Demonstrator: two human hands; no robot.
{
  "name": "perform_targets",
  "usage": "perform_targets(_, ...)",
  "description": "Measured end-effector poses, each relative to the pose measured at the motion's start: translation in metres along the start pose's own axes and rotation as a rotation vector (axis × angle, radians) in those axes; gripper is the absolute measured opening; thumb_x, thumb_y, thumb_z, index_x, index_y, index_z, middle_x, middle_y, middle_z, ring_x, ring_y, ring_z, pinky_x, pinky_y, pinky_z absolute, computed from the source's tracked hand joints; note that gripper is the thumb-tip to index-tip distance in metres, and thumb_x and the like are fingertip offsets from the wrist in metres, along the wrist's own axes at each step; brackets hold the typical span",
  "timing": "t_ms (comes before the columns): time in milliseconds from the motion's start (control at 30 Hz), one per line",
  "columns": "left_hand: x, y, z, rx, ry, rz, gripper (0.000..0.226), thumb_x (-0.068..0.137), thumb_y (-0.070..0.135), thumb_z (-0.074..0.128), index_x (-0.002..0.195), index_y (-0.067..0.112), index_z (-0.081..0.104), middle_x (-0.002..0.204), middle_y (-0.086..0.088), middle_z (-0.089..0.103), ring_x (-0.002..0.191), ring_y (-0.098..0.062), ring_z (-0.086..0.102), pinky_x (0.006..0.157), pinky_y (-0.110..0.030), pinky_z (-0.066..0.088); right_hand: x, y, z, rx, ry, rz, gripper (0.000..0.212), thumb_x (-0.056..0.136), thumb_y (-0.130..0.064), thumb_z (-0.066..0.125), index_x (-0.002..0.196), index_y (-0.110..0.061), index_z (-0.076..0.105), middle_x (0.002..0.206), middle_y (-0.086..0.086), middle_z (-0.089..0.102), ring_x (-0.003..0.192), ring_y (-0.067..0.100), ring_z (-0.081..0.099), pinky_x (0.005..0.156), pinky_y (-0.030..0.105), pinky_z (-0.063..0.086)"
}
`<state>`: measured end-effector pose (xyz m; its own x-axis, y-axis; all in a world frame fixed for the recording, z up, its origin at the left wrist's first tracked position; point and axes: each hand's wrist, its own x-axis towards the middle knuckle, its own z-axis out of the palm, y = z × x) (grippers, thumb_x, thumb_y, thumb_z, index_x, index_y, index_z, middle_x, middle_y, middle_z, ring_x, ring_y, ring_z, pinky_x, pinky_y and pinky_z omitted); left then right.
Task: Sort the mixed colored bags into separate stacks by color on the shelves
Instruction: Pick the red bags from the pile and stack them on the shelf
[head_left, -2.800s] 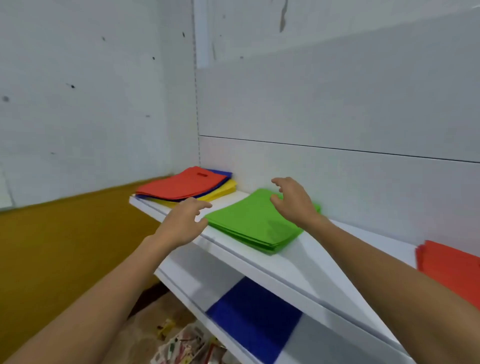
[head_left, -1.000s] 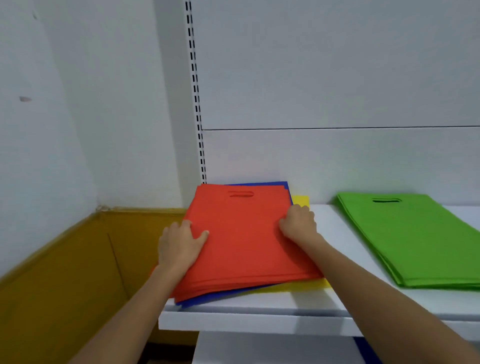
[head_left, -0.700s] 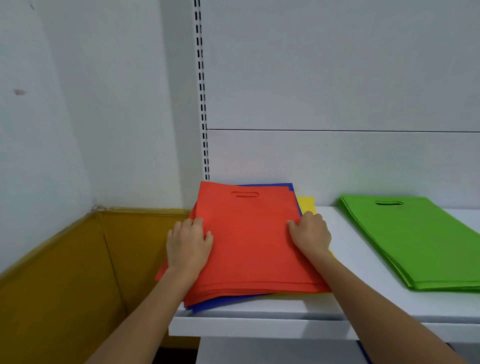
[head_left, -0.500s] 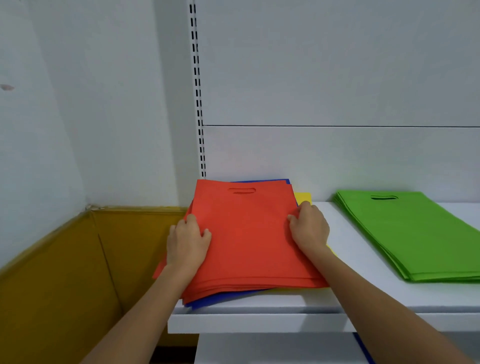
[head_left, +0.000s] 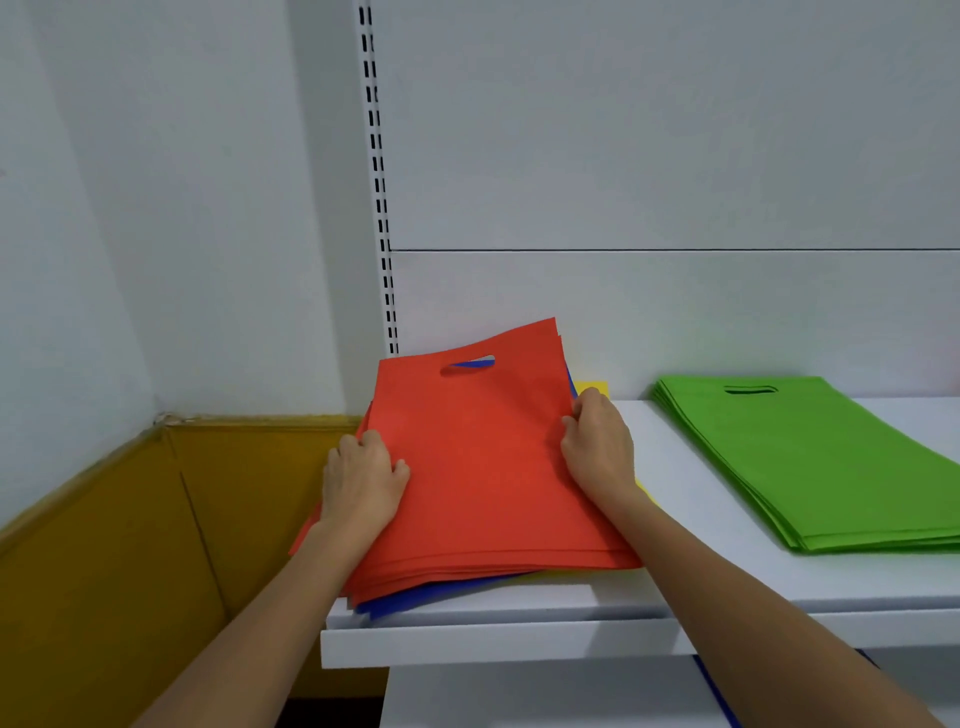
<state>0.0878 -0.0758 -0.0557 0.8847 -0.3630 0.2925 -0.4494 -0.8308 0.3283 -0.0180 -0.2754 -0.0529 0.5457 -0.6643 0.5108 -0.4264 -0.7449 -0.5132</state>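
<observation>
A mixed stack lies at the left end of the white shelf: red bags on top, blue bags and yellow bags peeking out beneath. My left hand grips the left edge of the red bags and my right hand grips their right edge. The far end of the red bags is tilted up off the stack. A neat stack of green bags lies on the same shelf to the right.
The shelf back panel and a slotted upright stand behind the stacks. A mustard-yellow wall base runs to the left. A sliver of blue bag shows on the lower shelf.
Both hands moved from the green stack to the mixed stack, took hold of the red bags at both side edges, and have now lifted their far end.
</observation>
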Motion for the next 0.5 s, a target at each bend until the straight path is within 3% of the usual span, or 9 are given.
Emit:
perform_targets(267,0.0,0.002,-0.004,0.106,0.006,0.005,0.04,0.096,0.034,0.043,0.124,0.006,0.04,0.119,-0.019,0.048,0.111,-0.035,0.051,0.09,-0.042,0.041,-0.002,-0.004,-0.003,-0.046,-0.009,0.049,0.022,0.099,-0.021,0.037,0.11,-0.003,0.043,0.106,0.016,0.062,0.097,0.037,0.056,0.066,0.034,0.03)
perform_targets(500,0.007,-0.014,-0.011,-0.153,0.077,0.083,0.03,0.092,0.013,0.052,0.121,0.005,0.055,0.119,-0.017,0.057,0.113,-0.032,0.052,0.095,-0.037,0.038,-0.002,-0.004,-0.007,0.175,-0.045,0.056,0.015,0.093,-0.002,0.041,0.107,0.001,0.042,0.099,0.021,0.059,0.093,0.039,0.054,0.064,0.032,0.028)
